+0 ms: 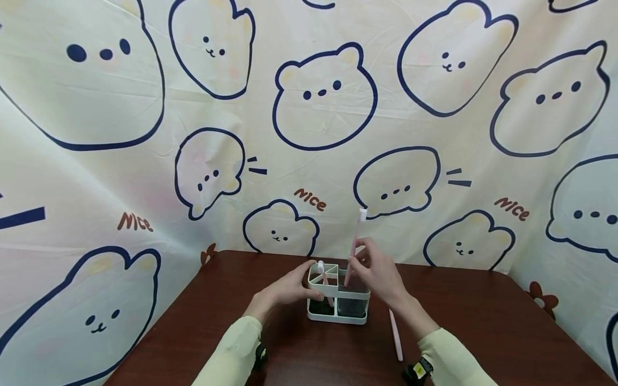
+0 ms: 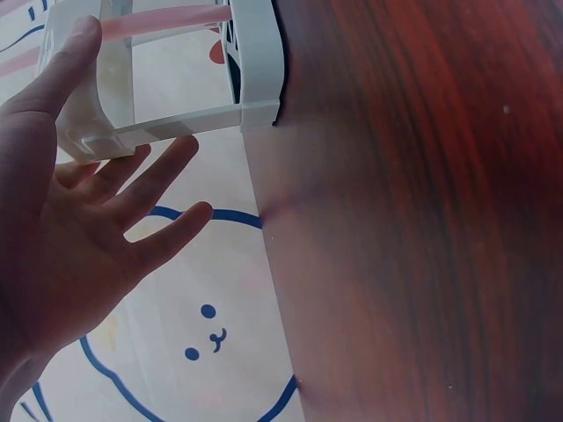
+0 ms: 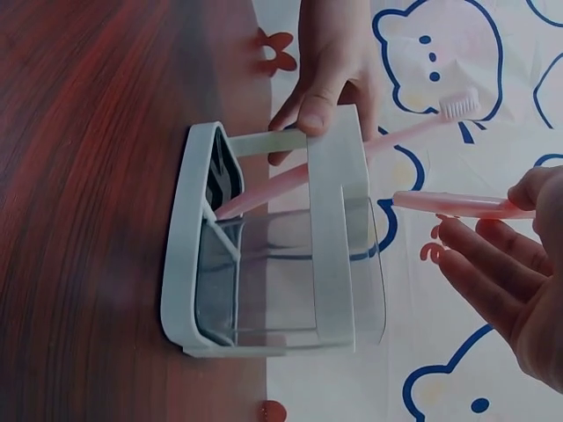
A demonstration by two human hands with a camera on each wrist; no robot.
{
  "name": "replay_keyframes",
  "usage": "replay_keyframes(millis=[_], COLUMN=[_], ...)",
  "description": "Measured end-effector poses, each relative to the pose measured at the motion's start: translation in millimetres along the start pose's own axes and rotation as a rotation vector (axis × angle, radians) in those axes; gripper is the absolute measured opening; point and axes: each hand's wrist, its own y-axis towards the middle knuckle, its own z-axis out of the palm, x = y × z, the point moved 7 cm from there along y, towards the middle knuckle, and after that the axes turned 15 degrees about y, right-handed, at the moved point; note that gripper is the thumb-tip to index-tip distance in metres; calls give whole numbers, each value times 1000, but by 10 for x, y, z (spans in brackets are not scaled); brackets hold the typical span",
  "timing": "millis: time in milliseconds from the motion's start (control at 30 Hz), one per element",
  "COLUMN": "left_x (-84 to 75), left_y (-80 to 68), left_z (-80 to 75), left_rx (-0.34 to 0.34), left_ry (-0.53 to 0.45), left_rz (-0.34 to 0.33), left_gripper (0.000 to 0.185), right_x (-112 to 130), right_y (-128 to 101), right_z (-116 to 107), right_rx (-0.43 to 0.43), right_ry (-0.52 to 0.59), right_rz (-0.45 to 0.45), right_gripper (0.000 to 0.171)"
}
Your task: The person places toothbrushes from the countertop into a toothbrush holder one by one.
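Observation:
A white toothbrush holder (image 1: pixel 354 295) with a divided left part and a clear right compartment stands on the table. My left hand (image 1: pixel 288 285) grips its upper left rim, thumb in front, the other fingers spread behind in the left wrist view. One pink toothbrush (image 3: pixel 264 189) leans in the divided part, bristles up. My right hand (image 1: pixel 379 271) pinches another pink toothbrush (image 1: pixel 355 244) by its handle, bristles up. In the right wrist view that handle's lower end is just above the clear compartment (image 3: pixel 277 272), apart from the rim.
A slim pink handle (image 1: pixel 396 336) lies on the dark wooden table (image 1: pixel 463 321), right of the holder, its far end near my right forearm. Behind the table hangs a cream cloth (image 1: pixel 323 177) printed with bear outlines.

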Motion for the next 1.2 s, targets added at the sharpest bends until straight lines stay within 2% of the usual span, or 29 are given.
replay_keyframes(millis=[233,567,1067,1200], left_x=[22,9,1,-1], left_y=[0,6,-9,-4], left_z=[17,-19,-13,-8], left_rx=[8,6,6,7], left_ry=[-1,-3,-21,-21], left_rz=[4,3,14,16], left_gripper=[77,76,73,72], right_x=[29,30,-70,-88], right_y=[42,91,57,63], right_z=[78,190,316,341], right_rx=[-18,-48,-46,-53], right_ry=[-27,-69,-159,-206], right_rz=[43,2,25,-6], right_gripper=[26,19,14,15])
